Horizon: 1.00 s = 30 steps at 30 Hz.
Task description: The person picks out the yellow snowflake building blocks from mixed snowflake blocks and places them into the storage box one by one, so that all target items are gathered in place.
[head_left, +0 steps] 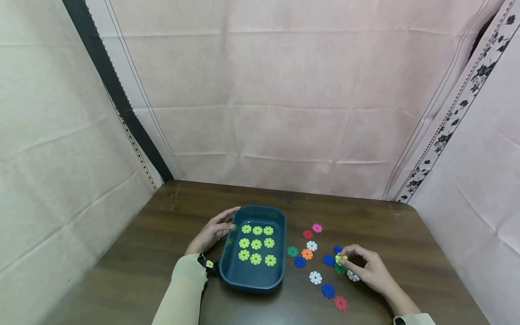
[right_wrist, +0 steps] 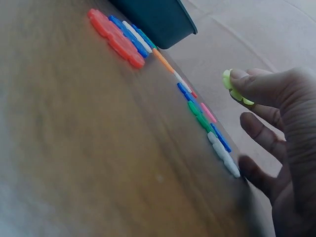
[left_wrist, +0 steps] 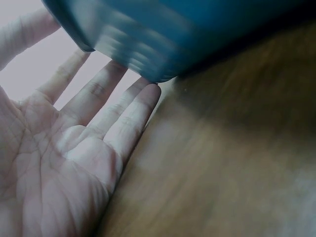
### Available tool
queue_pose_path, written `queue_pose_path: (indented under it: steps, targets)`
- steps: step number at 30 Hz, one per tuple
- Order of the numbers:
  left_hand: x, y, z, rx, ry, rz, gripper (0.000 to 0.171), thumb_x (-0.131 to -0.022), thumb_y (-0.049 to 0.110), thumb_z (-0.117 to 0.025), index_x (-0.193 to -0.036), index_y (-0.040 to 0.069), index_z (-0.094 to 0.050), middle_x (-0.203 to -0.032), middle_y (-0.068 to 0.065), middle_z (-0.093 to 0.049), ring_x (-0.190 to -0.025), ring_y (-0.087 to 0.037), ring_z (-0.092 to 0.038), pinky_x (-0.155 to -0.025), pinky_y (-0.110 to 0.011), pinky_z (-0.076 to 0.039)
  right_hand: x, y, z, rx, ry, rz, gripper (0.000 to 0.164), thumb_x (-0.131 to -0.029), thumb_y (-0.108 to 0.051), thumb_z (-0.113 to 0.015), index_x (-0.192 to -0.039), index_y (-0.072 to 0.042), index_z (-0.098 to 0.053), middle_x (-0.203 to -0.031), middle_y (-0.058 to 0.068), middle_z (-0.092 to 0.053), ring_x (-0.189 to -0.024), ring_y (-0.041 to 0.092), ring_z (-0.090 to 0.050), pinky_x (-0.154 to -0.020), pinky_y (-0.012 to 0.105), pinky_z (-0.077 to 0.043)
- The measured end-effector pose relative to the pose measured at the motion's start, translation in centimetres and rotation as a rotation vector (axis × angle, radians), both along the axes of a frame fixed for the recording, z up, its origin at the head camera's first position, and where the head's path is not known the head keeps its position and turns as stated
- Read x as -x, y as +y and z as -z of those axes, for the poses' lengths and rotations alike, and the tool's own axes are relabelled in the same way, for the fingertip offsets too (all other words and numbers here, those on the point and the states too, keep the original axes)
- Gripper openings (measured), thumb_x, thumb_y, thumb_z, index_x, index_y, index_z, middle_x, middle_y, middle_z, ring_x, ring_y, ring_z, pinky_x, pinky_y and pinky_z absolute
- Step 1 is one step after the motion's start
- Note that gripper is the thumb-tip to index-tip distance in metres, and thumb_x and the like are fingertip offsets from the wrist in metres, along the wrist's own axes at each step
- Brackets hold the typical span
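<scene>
A dark teal tray (head_left: pixel 253 285) stands on the table, with several yellow-green notched discs (head_left: pixel 256 244) lying in neat rows inside. My left hand (head_left: pixel 213 232) rests against the tray's far left side. In the left wrist view its fingers (left_wrist: pixel 94 94) are extended and touch the outer wall. Over on the right, my right hand (head_left: pixel 369 266) pinches a yellow-green notched disc (right_wrist: pixel 236 88) between thumb and finger, raised above the table. Beneath it lie a green disc (head_left: pixel 340 269), a white disc (head_left: pixel 353 276) and a blue disc (head_left: pixel 328 260).
Right of the tray, more notched discs lie loose on the brown wooden table (head_left: pixel 227 311): a red disc (head_left: pixel 340 303), an orange disc (head_left: pixel 307 254), a pink disc (head_left: pixel 317 228) and several others. Pale cloth (head_left: pixel 284 99) hangs behind the table and along both sides.
</scene>
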State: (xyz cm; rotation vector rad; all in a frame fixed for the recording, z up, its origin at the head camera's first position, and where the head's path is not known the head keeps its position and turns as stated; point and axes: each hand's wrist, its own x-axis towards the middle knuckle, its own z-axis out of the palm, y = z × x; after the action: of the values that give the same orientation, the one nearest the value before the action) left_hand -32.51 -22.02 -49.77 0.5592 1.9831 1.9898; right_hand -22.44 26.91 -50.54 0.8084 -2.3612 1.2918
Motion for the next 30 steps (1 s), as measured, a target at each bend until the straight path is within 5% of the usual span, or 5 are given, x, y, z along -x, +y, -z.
queue_pose_path:
  steps: [5,14,23,30]
  targets:
    - [-0.1,0.1,0.1,0.003,-0.006,-0.011,0.054,-0.101,0.013,-0.056,-0.152,0.027,-0.045,-0.160,0.001,-0.035,-0.143,-0.024,-0.039,-0.110,-0.038,-0.040,-0.2,-0.2,0.0,0.041,-0.086,0.023,0.021,-0.086,0.007,-0.073,-0.100,-0.008,-0.068,-0.085,0.006,-0.070,-0.068,0.024,-0.065,-0.058,0.029,-0.053]
    - [-0.2,0.1,0.0,-0.005,-0.008,-0.013,0.055,-0.101,0.012,-0.056,-0.153,0.026,-0.045,-0.159,-0.001,-0.036,-0.141,-0.027,-0.041,-0.110,-0.039,-0.040,0.7,-1.4,-1.3,0.021,-0.117,-0.006,0.016,-0.094,-0.010,-0.071,-0.106,-0.020,-0.070,-0.095,-0.006,-0.073,-0.078,0.014,-0.068,-0.066,0.028,-0.055]
    - [0.0,0.2,0.2,-0.011,0.000,-0.018,0.055,-0.101,0.013,-0.056,-0.152,0.026,-0.045,-0.160,-0.002,-0.035,-0.141,-0.028,-0.042,-0.111,-0.043,-0.038,1.7,-6.7,-4.4,0.014,-0.093,-0.205,0.018,-0.095,-0.004,-0.068,-0.110,-0.013,-0.070,-0.099,0.001,-0.073,-0.084,0.020,-0.068,-0.068,0.031,-0.056]
    - [-0.3,0.0,0.1,0.000,-0.012,-0.007,0.056,-0.101,0.014,-0.057,-0.153,0.027,-0.044,-0.162,-0.001,-0.031,-0.143,-0.027,-0.039,-0.112,-0.043,-0.037,2.6,-12.2,-7.0,-0.019,-0.108,-0.349,0.012,-0.099,-0.015,-0.065,-0.110,-0.016,-0.070,-0.100,-0.003,-0.071,-0.087,0.015,-0.066,-0.073,0.033,-0.056]
